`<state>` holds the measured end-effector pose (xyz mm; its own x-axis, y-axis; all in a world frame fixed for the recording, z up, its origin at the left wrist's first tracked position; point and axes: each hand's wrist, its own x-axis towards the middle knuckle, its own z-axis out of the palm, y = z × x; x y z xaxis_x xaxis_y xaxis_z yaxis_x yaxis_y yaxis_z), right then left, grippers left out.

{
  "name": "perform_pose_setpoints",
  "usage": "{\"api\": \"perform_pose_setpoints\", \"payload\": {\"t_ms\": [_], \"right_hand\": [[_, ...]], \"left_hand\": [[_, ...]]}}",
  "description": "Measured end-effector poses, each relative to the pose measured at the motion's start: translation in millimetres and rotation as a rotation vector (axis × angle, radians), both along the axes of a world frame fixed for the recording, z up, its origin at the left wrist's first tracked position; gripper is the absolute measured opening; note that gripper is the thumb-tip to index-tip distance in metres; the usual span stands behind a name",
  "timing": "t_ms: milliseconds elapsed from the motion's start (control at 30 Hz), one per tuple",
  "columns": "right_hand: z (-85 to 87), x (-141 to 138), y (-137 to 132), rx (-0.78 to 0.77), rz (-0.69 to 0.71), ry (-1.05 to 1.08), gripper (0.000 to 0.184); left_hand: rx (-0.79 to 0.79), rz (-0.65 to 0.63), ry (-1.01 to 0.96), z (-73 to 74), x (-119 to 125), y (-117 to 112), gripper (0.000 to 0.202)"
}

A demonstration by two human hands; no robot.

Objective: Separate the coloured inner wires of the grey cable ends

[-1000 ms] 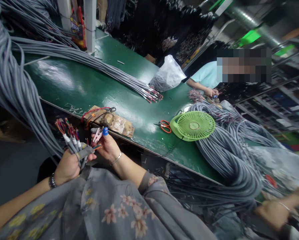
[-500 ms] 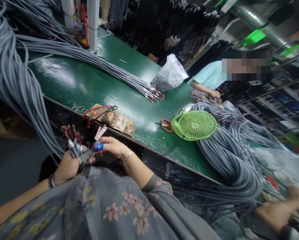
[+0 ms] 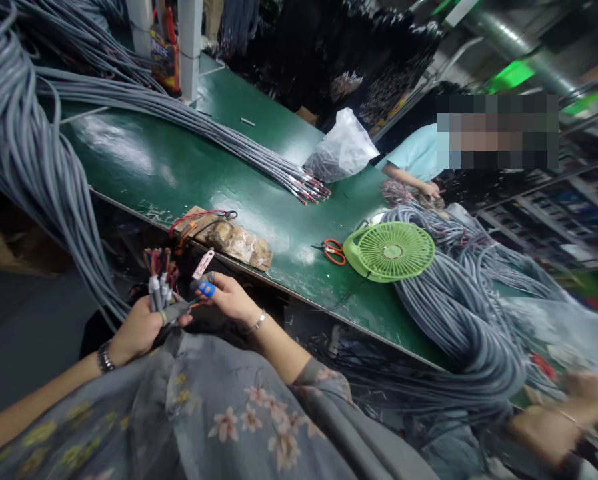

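Observation:
My left hand [image 3: 137, 328] is closed around a bunch of grey cable ends [image 3: 159, 288] with stripped red and coloured wires standing up from the fist. My right hand [image 3: 227, 299] is right beside it, fingers pinched on the thin coloured wires of one cable end. Its fingertip wears a blue cap [image 3: 207, 289], and a small pink tool [image 3: 203, 264] sticks up from this hand. Both hands hover in front of the near edge of the green table [image 3: 143, 170].
A thick hank of grey cables [image 3: 26, 147] hangs at left; a long bundle [image 3: 219, 137] lies across the table. A brown taped block [image 3: 229, 240], orange scissors [image 3: 333, 251], a green fan [image 3: 389, 251], a plastic bag [image 3: 341, 150] and a cable heap [image 3: 459, 313] are there. Another person works at far right.
The cable ends in my left hand have tilted more upright. My right hand has stayed at the wires, shifting slightly right and turning so the pink tool points up.

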<state>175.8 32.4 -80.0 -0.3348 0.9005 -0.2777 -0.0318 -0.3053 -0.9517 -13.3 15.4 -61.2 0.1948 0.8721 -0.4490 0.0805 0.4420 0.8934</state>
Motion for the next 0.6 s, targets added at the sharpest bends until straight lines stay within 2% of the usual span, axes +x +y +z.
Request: {"api": "perform_pose_setpoints", "payload": {"t_ms": [100, 200, 267, 400, 467, 600], "right_hand": [[-6.7, -4.1, -6.7, -0.106, -0.01, 0.073, 0.06], [-12.5, -16.3, -13.9, -0.12, -0.116, 0.145, 0.055], [-13.2, -23.7, -14.9, -0.139, -0.133, 0.188, 0.056], [-7.2, -30.4, -8.8, -0.148, -0.039, 0.243, 0.059], [-3.4, -31.5, -5.2, -0.137, 0.006, 0.256, 0.058], [1.8, -33.2, -1.5, -0.141, -0.011, 0.218, 0.055]], "left_hand": [[0.035, 0.068, -0.011, -1.8, 1.4, 0.3, 0.033], [0.066, 0.04, -0.005, 0.8, 2.5, 2.2, 0.037], [0.071, 0.006, -0.008, 2.7, 2.2, 3.8, 0.039], [0.06, -0.102, 0.006, 3.2, -1.0, 5.5, 0.042], [0.053, -0.115, -0.001, 2.6, -2.4, 5.2, 0.042], [0.04, 0.001, -0.105, 0.4, -2.0, 1.4, 0.038]]}}
